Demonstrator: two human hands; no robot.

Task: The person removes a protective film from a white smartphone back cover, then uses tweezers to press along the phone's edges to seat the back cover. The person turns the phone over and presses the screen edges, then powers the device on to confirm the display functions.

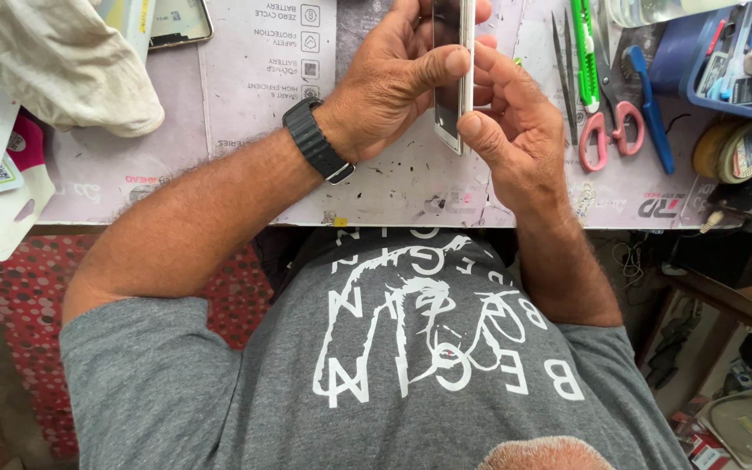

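A slim white phone [454, 78] is held edge-on above the worktable [245, 113], between both hands. My left hand [389, 83], with a black watch [317, 139] on its wrist, grips the phone from the left, thumb pressed on its edge. From the right, my right hand [515, 130] closes on it, with the thumb tip against the lower edge and the fingers curled behind. The phone's top end runs out of the picture.
Right of the hands lie tweezers [562, 70], a green utility knife [583, 52], pink-handled scissors [607, 122] and a blue-handled tool [652, 109]. A blue tray of small tools [737, 61] and tape rolls [728, 152] sit far right. A cloth [63, 61] and another phone [180, 22] lie top left.
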